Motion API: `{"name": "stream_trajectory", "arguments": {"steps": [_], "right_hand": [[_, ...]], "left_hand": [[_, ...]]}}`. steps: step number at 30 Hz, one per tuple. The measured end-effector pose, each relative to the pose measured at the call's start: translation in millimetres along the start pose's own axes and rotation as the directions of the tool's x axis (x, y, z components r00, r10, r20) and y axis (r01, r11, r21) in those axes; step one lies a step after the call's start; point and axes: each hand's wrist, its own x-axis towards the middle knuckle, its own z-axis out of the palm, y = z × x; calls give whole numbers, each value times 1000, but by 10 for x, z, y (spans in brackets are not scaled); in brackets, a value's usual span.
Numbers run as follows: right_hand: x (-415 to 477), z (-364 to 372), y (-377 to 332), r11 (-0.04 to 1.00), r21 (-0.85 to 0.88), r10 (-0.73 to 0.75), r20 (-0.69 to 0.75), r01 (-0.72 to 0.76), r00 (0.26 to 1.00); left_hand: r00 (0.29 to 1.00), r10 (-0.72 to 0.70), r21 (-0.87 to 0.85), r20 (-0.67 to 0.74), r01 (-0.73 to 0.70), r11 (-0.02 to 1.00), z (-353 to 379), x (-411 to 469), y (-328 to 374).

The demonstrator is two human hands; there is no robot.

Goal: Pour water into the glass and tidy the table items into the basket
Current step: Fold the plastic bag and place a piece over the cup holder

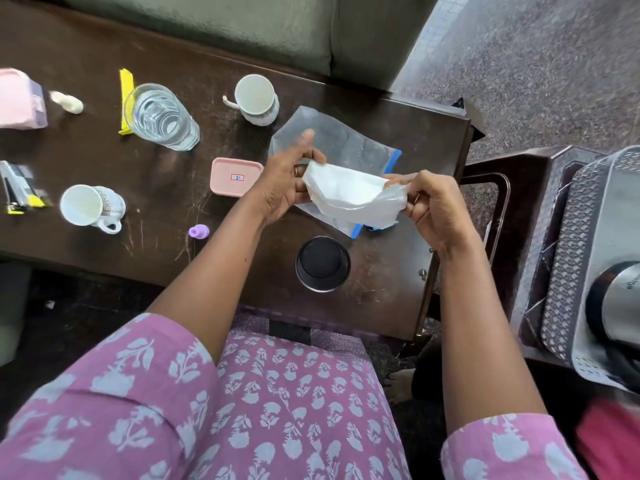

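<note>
A tissue is pinched at each end by the left hand and right hand, a bag is partly hidden beneath, and the basket is cut off.

The table is dark, scratched, glossy wood, the glass clear and smooth, the cups glazed white ceramic, the bag translucent plastic, the basket perforated grey plastic.
</note>
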Motion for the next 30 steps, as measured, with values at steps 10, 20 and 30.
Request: {"name": "stream_trajectory", "arguments": {"steps": [10,20,30], "right_hand": [[-127,-5,118,983,-126,136,25,-132,990],[-325,-44,191,797,-573,256,33,-191,966],[-340,424,355,514,-853,167,-11,-96,986]], "left_hand": [[996,-18,62,85,13,998,-81,-91,-132],[989,-150,267,-9,147,952,-118,-201,-208],[987,-149,299,-55,159,941,-20,-147,-309]]}}
